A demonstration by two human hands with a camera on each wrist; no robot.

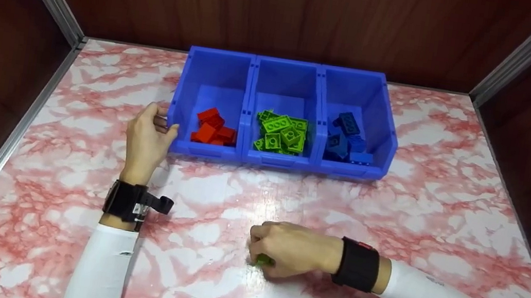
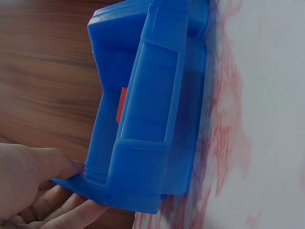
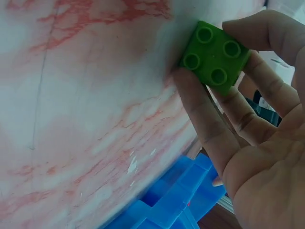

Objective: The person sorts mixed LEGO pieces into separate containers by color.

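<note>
A green toy building brick (image 3: 212,56) with a square of studs is pinched between the thumb and fingers of my right hand (image 1: 295,252), low over the table in front of the bins. In the head view that hand covers most of the brick. My left hand (image 1: 148,140) grips the left side wall of the blue three-part bin (image 1: 278,160), thumb inside and fingers outside. Red bricks (image 1: 214,129) lie in the left compartment, green bricks (image 1: 283,133) in the middle one, and dark and lighter blue bricks (image 1: 347,140) in the right one.
The table top (image 1: 206,276) has a red and white marbled pattern. Dark wooden panels (image 1: 295,13) rise at the back and both sides, with metal strips (image 1: 528,51) along the corners. Black straps (image 1: 357,265) sit round both wrists.
</note>
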